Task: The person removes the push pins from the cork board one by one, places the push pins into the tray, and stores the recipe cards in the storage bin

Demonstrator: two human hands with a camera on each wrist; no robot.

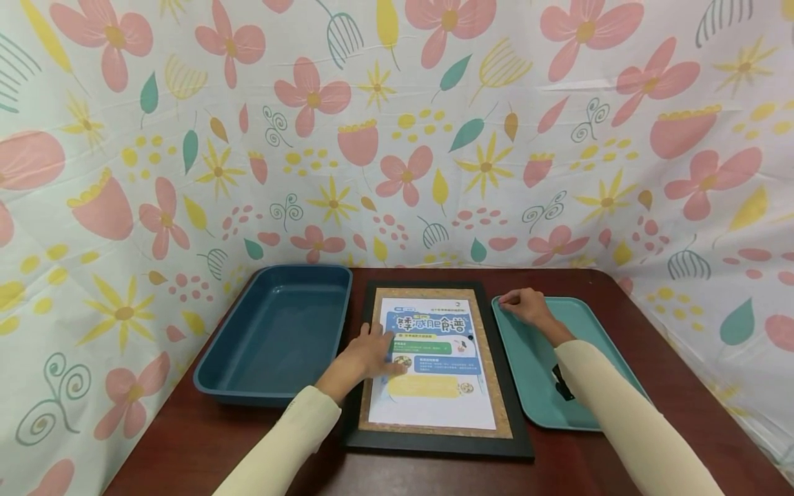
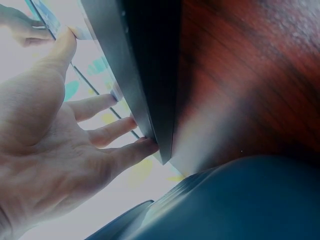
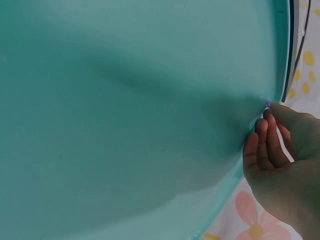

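Observation:
A printed sheet (image 1: 434, 406) with Chinese text and food pictures lies on a cork board (image 1: 505, 424) with a black frame (image 1: 434, 444). My left hand (image 1: 369, 353) rests over the left side of the board, fingers spread, the thumb reaching onto the sheet. In the left wrist view its fingertips touch the black frame's edge (image 2: 135, 80). My right hand (image 1: 527, 305) is at the far left corner of the teal tray (image 1: 552, 413). Between its thumb and fingertips it pinches a tiny purple piece (image 3: 268, 104), mostly hidden by the fingers.
A deep blue basin (image 1: 267, 344) stands left of the board. On the teal tray lies a small black item (image 1: 562, 384), partly behind the right sleeve. A dark round dot (image 1: 470, 337) shows near the sheet's right edge. A flowered cloth (image 1: 397, 207) hangs behind the brown table (image 1: 434, 475).

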